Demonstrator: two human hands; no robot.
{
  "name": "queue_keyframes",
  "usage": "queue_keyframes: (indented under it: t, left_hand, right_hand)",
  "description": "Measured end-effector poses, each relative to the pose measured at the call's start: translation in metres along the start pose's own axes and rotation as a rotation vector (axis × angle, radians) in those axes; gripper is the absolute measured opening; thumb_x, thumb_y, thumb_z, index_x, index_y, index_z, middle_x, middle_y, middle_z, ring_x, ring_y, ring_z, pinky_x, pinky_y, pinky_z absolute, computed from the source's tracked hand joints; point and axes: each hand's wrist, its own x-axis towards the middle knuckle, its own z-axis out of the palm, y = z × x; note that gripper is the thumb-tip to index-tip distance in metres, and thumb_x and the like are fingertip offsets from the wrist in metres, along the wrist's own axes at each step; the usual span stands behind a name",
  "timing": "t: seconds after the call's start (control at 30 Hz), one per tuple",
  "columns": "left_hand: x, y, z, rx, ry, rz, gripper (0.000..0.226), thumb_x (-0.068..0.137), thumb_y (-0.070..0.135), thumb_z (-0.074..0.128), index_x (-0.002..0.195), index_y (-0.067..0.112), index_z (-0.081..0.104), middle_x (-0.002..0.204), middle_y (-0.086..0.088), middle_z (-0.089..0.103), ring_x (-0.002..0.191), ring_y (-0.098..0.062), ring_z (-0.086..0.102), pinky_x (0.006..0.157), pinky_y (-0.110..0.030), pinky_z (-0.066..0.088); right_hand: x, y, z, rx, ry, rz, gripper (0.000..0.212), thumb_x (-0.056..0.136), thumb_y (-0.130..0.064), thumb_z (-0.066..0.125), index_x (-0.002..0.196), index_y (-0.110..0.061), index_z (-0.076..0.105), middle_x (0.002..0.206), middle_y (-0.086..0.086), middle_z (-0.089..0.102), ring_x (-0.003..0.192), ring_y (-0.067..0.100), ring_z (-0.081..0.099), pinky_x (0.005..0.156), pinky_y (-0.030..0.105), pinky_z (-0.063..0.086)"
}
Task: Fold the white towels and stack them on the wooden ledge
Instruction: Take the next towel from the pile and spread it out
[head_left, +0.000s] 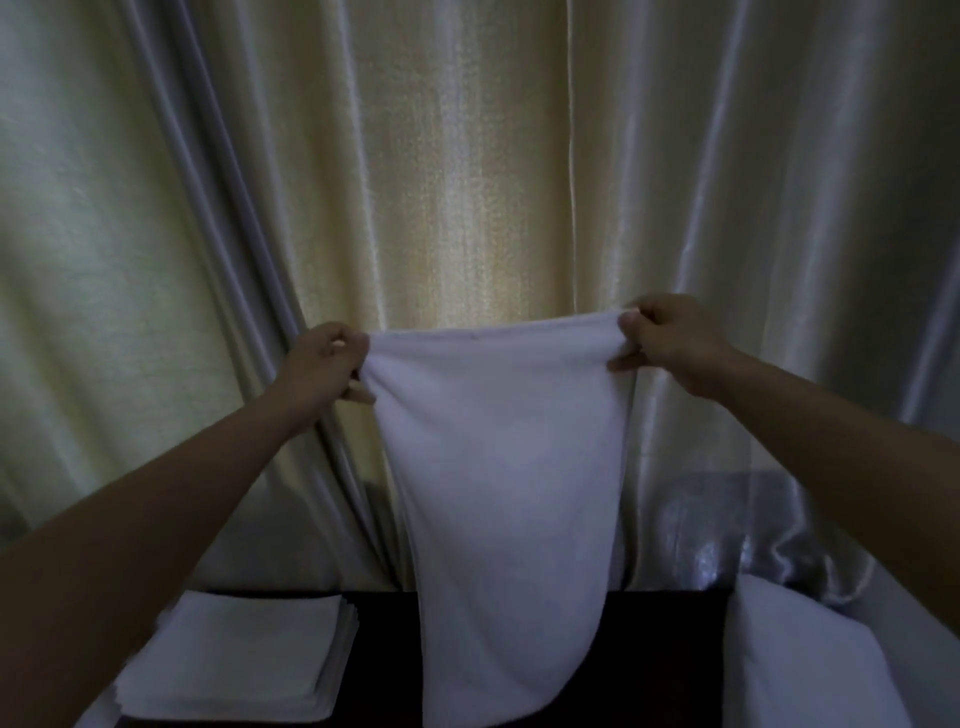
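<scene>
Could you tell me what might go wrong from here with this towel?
The hanging towel is pinched only at its top corners by the left hand and right hand, so a corner could slip. Its lower end hangs close to the folded stack and might disturb it.

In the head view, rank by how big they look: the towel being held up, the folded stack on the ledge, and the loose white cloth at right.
1. Held towel, pinched by left hand and right hand.
2 and 3. Folded stack and loose cloth look alike; the cloth is cut off by the frame, so unranked.
</scene>
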Motion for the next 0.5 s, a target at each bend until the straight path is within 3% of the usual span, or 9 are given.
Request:
queue_keyframes:
  t: [0.13, 0.37, 0.5]
  left_hand:
    - [0.013, 0.026, -0.008, -0.080, 0.050, 0.036, 0.024, 0.102, 0.022, 0.057, 0.083, 0.008, 0.055, 0.086, -0.013, 0.061, 0.075, -0.027, 0.068, 0.068, -0.036, 0.064]
    - [-0.040, 0.040, -0.036, -0.098, 0.025, 0.072, 0.024, 0.103, 0.019, 0.057, 0.081, 0.010, 0.059, 0.088, -0.014, 0.059, 0.076, -0.026, 0.068, 0.067, -0.028, 0.063]
    - [-0.096, 0.023, -0.053, -0.078, -0.045, 0.035, 0.024, 0.103, 0.020, 0.057, 0.089, 0.001, 0.061, 0.084, -0.015, 0.059, 0.070, -0.023, 0.068, 0.070, -0.036, 0.064]
  right_hand:
    - [0.010, -0.032, 0.004, 0.043, 0.122, -0.085, 0.021, 0.105, -0.011, 0.051, 0.096, 0.005, 0.063, 0.097, 0.021, 0.056, 0.086, 0.035, 0.063, 0.068, 0.042, 0.065]
    - [-0.042, -0.044, 0.004, 0.069, 0.118, -0.103, 0.023, 0.107, -0.017, 0.050, 0.100, 0.000, 0.064, 0.090, 0.008, 0.057, 0.088, 0.029, 0.062, 0.068, 0.041, 0.065]
    - [-0.105, -0.029, 0.005, 0.040, 0.081, -0.048, 0.024, 0.107, -0.020, 0.051, 0.101, -0.002, 0.066, 0.100, 0.017, 0.061, 0.091, 0.031, 0.064, 0.065, 0.039, 0.065]
